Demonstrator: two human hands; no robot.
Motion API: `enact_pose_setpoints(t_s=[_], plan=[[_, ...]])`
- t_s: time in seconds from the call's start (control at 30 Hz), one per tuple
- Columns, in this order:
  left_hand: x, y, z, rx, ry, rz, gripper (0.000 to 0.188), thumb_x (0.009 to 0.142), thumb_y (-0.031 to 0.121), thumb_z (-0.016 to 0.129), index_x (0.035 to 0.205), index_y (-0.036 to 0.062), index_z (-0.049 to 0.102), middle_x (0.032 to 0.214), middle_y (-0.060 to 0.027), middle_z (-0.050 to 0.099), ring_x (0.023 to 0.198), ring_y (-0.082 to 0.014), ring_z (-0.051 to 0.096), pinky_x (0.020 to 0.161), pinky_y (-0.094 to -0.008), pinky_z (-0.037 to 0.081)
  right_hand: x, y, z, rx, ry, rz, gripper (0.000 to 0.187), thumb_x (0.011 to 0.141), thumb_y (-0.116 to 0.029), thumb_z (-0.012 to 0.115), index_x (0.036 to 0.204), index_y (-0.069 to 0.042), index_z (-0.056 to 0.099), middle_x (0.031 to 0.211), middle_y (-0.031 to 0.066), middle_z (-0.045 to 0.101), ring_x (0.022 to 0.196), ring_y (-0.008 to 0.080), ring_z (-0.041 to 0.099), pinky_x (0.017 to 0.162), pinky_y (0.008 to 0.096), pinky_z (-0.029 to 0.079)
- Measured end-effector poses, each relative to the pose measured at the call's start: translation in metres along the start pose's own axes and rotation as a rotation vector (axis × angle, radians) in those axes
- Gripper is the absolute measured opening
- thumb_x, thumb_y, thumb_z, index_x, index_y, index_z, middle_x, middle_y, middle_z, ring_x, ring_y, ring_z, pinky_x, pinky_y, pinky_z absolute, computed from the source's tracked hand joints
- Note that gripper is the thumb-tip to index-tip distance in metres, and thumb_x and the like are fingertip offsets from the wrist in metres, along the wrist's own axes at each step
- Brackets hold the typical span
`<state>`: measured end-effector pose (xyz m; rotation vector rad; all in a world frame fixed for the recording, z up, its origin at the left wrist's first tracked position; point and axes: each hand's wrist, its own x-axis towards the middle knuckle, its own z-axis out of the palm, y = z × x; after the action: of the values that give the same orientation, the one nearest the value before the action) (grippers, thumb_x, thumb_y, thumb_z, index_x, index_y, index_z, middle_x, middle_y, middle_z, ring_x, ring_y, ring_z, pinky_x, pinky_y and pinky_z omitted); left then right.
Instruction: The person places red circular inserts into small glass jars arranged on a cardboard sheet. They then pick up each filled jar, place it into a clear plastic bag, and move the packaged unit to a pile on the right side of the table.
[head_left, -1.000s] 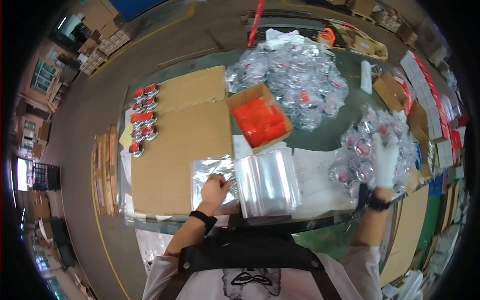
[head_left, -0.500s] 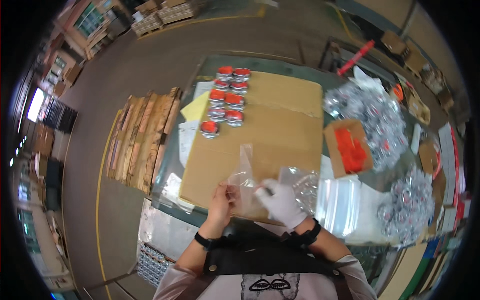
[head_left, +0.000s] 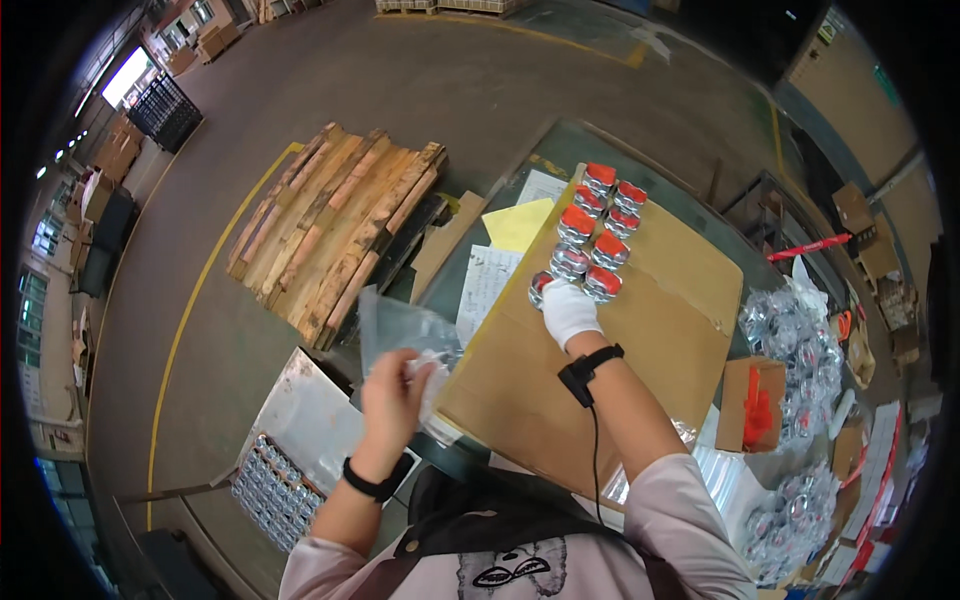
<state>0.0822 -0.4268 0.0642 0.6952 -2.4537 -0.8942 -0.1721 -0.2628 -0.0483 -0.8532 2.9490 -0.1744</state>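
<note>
My bare left hand (head_left: 390,405) is closed on the gathered edge of a clear plastic bag (head_left: 405,325), which stands up beyond my fingers left of the cardboard. My right hand, in a white glove (head_left: 572,312), reaches out over the cardboard sheet (head_left: 650,350). Its fingers close on a shiny silver round piece with a red top (head_left: 538,288), at the near end of two rows; the fingertips are partly hidden. Several like pieces (head_left: 608,250) stand beyond it on the cardboard.
An open carton with red pieces (head_left: 752,405) stands right of the cardboard, beside heaps of clear-wrapped pieces (head_left: 790,330). Papers, one a yellow sheet (head_left: 517,225), lie along the left edge. Wooden pallets (head_left: 335,225) stand left of the table; a tray of silver pieces (head_left: 275,490) sits lower left.
My hands have moved apart: the left carries the clear bag leftward, and the right has gone forward to the nearest silver piece. The whole view has turned and shifted.
</note>
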Motion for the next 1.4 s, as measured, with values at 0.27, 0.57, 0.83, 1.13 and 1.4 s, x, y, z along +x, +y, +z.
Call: enact_pose_setpoints(t_s=[0.27, 0.57, 0.83, 1.13, 1.4], plan=[[-0.037, 0.003, 0.155, -0.362, -0.624, -0.021, 0.023, 0.092, 0.025, 0.061, 0.097, 0.0027, 0.064, 0.076, -0.0138, 0.063, 0.069, -0.0258, 0.064, 0.064, -0.0366, 0.050, -0.145, -0.009, -0.091, 1.470, -0.014, 0.494, 0.009, 0.090, -0.010, 0.059, 0.088, -0.002, 0.062, 0.064, -0.0003, 0.057, 0.048, 0.0061, 0.050, 0.045, 0.0228, 0.041], [-0.046, 0.027, 0.137, -0.432, -0.374, 0.024, 0.019, 0.092, 0.016, 0.058, 0.109, 0.0083, 0.064, 0.088, -0.0153, 0.068, 0.075, -0.0300, 0.067, 0.065, -0.0368, 0.053, -0.215, -0.028, -0.011, 0.218, 0.019, -0.003, 0.023, 0.080, -0.023, 0.064, 0.095, -0.006, 0.061, 0.083, 0.0152, 0.059, 0.071, 0.0326, 0.061, 0.058, 0.0441, 0.049], [-0.064, 0.088, 0.104, -0.683, -0.555, 0.177, 0.025, 0.094, 0.016, 0.057, 0.118, 0.0094, 0.061, 0.078, -0.0120, 0.067, 0.060, -0.0266, 0.062, 0.061, -0.0323, 0.053, -0.187, -0.010, -0.036, 1.680, -0.042, 0.613, 0.031, 0.091, -0.026, 0.061, 0.108, 0.001, 0.061, 0.098, 0.0118, 0.064, 0.089, 0.0223, 0.061, 0.080, 0.0334, 0.050], [-0.037, 0.062, 0.098, -0.791, -0.605, 0.098, 0.034, 0.092, 0.023, 0.060, 0.124, 0.0116, 0.058, 0.100, -0.0123, 0.055, 0.084, -0.0200, 0.056, 0.072, -0.0333, 0.048, -0.197, -0.012, -0.080, 0.730, -0.085, 0.396, 0.061, 0.079, -0.016, 0.075, 0.131, 0.000, 0.046, 0.113, 0.0168, 0.060, 0.101, 0.0253, 0.060, 0.086, 0.0355, 0.050], [-0.047, 0.019, 0.133, 0.152, -0.682, 0.366, 0.026, 0.086, 0.035, 0.061, 0.097, 0.0136, 0.070, 0.101, -0.0128, 0.052, 0.092, -0.0287, 0.052, 0.074, -0.0403, 0.042, -0.191, -0.005, -0.063, 0.537, -0.083, -0.129, 0.037, 0.087, -0.004, 0.057, 0.124, -0.009, 0.055, 0.121, 0.0073, 0.056, 0.090, 0.0222, 0.059, 0.069, 0.0359, 0.051]])
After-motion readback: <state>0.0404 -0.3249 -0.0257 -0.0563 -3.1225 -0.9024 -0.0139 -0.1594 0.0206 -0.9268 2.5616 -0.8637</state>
